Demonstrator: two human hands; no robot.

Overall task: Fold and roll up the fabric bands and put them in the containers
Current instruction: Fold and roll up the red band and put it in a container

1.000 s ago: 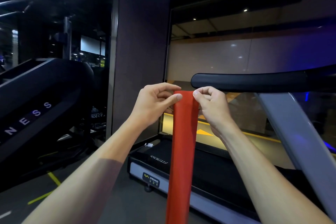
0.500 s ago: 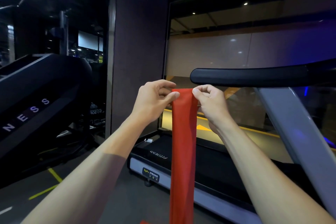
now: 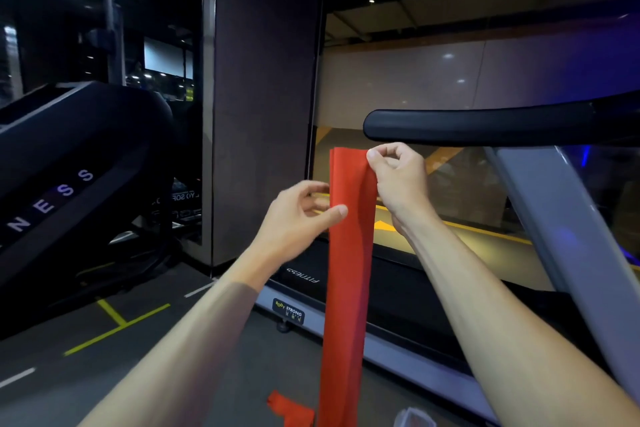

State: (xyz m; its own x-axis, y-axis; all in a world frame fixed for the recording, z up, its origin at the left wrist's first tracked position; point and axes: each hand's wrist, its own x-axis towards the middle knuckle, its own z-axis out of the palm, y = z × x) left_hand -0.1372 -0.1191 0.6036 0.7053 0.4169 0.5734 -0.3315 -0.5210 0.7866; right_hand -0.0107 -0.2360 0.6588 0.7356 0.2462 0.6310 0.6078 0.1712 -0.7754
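A long red fabric band (image 3: 346,288) hangs straight down in front of me, its lower end trailing onto the floor (image 3: 289,409). My right hand (image 3: 398,180) pinches the band's top right corner between thumb and forefinger. My left hand (image 3: 301,218) sits lower on the band's left edge, thumb in front and fingers behind it, gripping the fabric lightly. A clear container (image 3: 414,419) shows at the bottom edge, only partly in view.
A treadmill (image 3: 381,291) stands right ahead, its black handrail (image 3: 485,125) just above my right hand and a grey upright (image 3: 554,218) at the right. Another dark machine (image 3: 69,166) is on the left. Yellow floor lines (image 3: 117,322) mark the grey floor.
My left hand let go of the top left corner and slid down the band's left edge. My right hand kept the top corner. The band's lower end now shows on the floor.
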